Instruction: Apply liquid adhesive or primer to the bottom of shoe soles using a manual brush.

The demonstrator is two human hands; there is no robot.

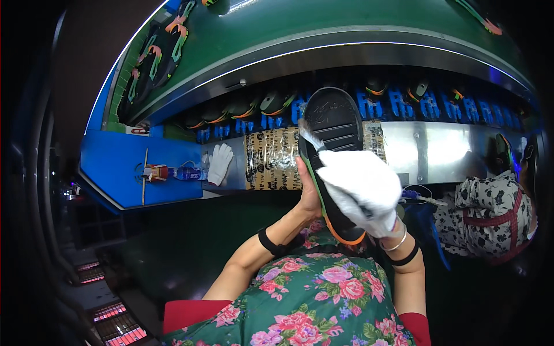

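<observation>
A long black shoe sole (333, 124) with grooves across its middle and a green and orange edge stands in front of my chest, toe end away from me. My bare left hand (310, 187) grips its left side; the thumb shows and the other fingers are hidden behind. Over the sole's right half is my right hand (360, 187), in a white glove and slightly blurred, closed on a brush. The pale bristles of the brush (311, 137) touch or nearly touch the sole's left edge; its handle is mostly hidden by the glove.
Ahead runs a metal ledge (412, 147) partly covered with printed brown tape (274, 158). Behind it, several shoes sit on blue racks (430, 105) below a green conveyor belt (323, 20). A blue side table (124, 164) holds a bottle (189, 173); a white glove (220, 164) lies nearby. Another person's patterned sleeve (490, 202) is at right.
</observation>
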